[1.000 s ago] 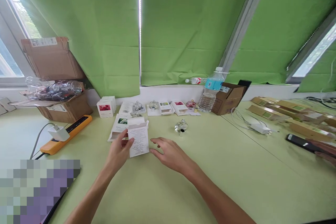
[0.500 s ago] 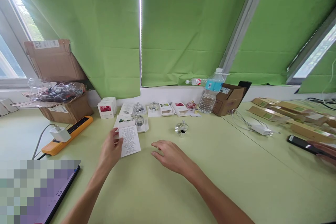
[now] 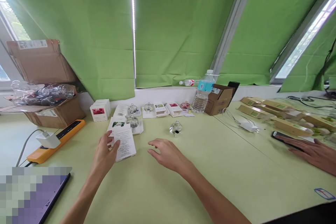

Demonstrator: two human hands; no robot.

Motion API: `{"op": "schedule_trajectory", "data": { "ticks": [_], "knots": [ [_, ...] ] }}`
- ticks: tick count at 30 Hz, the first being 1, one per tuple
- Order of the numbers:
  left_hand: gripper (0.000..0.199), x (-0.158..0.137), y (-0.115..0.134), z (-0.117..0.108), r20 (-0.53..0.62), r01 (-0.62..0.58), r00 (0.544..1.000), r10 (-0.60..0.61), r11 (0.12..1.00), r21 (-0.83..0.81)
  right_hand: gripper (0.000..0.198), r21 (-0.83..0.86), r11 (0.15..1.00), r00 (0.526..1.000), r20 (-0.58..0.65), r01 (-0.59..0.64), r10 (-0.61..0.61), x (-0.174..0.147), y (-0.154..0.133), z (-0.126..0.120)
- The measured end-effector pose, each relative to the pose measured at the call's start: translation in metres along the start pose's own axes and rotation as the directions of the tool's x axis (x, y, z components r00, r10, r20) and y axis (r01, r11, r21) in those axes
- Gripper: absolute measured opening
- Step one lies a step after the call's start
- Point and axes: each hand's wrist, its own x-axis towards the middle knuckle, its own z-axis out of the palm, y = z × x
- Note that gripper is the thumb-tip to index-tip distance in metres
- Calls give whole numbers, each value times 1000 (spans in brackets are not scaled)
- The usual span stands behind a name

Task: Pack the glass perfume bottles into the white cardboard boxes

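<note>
My left hand (image 3: 102, 155) pinches the left edge of a small white box (image 3: 125, 142) between thumb and fingers. Its printed text side faces me, and a barcode shows along the lower edge. My right hand (image 3: 166, 155) hovers over the table with thumb and fingers apart and nothing between them. Beyond it stands a round clear glass bottle (image 3: 175, 128) with a dark opening toward me. Just behind the held box lie a white carton with a flower picture (image 3: 118, 122) and another round glass bottle (image 3: 132, 121).
At the back stand a stack of white cartons (image 3: 99, 111), a pink bottle (image 3: 185, 105) and a water bottle (image 3: 202, 96). An orange power strip (image 3: 56, 143) and a tablet (image 3: 56, 196) lie left. Another person's hand (image 3: 315, 154) rests by a phone (image 3: 286, 140) at right.
The view has turned slightly right, so things sit further left. The white box in my left hand has tipped, showing its barcode edge. The other person's hand reaches further into view.
</note>
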Motion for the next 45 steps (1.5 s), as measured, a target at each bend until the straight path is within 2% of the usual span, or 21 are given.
{"op": "schedule_trajectory", "data": {
  "ticks": [3, 5, 7, 10, 12, 14, 15, 16, 19, 26, 31, 41, 45],
  "knots": [
    [62, -2, 2, 0, -5, -10, 1000, 10, 1000, 8, 32, 38, 998, 987, -157, -40, 45, 4, 5, -5],
    [60, -4, 5, 0, -10, -6, 1000, 6, 1000, 0, 32, 83, 994, 952, -289, -74, 95, 8, 13, -9],
    [56, -5, 9, 0, -11, -10, 1000, 10, 1000, -6, 33, 143, 982, 890, -422, -122, 172, 11, 24, -14],
    [50, -7, 12, 0, -10, -43, 999, 43, 999, -10, 38, 169, 970, 765, -597, -173, 241, 14, 46, -22],
    [47, -9, 15, -1, -1, -62, 998, 62, 998, -11, 44, 169, 958, 708, -647, -230, 284, 15, 62, -25],
    [43, -13, 19, -2, -1, -78, 997, 78, 997, 3, 51, 181, 929, 690, -627, -323, 362, 16, 78, -25],
    [41, -16, 22, -2, -9, -92, 996, 92, 996, 17, 54, 186, 911, 693, -598, -368, 402, 16, 85, -24],
    [38, -19, 24, -2, -31, -113, 993, 114, 993, 37, 57, 187, 899, 717, -549, -396, 430, 17, 91, -22],
    [32, -26, 30, -1, -67, -194, 978, 198, 979, 63, 60, 186, 894, 750, -491, -407, 444, 19, 105, -15],
    [26, -34, 32, 7, 57, -314, 949, 310, 945, 89, 47, 175, 899, 789, -433, -400, 436, 22, 114, -9],
    [25, -38, 31, 10, 101, -341, 938, 330, 934, 111, 41, 160, 918, 832, -387, -363, 397, 21, 103, -12],
    [21, -45, 39, 11, 198, -379, 916, 349, 914, 144, 34, 117, 969, 925, -292, -219, 244, 18, 69, -12],
    [21, -50, 36, 15, 233, -421, 895, 379, 891, 168, 41, 23, 986, 961, -221, -164, 165, 16, 55, -12]
  ]
}}
